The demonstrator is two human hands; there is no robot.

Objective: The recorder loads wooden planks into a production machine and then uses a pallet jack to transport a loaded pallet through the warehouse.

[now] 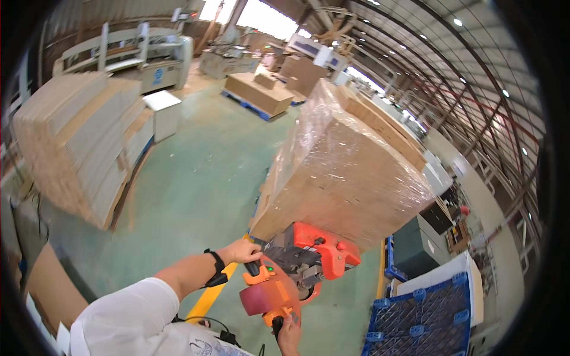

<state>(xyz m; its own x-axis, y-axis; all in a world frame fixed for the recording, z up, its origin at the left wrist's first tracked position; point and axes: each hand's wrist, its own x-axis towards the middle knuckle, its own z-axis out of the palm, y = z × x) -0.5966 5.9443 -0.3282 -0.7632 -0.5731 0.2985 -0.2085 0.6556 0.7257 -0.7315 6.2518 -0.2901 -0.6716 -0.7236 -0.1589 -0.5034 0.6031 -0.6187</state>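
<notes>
An orange and red electric pallet truck (325,246) stands before me, its control handle tilted toward me. My left hand (242,251) is closed around the black grip on the handle's far left side. Lower down, my right hand (289,335) wraps the other black grip. A small green light glows on the handle head (270,291) beside my left hand. Right in front of the truck rises a tall stack of brown boards (350,172) wrapped in clear film; the forks are hidden beneath it.
Tall stacks of pale boards (77,148) stand at the left, next to a white cabinet (164,114). Farther off, a low brown stack (258,95) sits on a blue pallet. On the right are dark green boxes (418,246) and a blue-black plastic pallet (415,320). Yellow lines (214,293) mark the green floor.
</notes>
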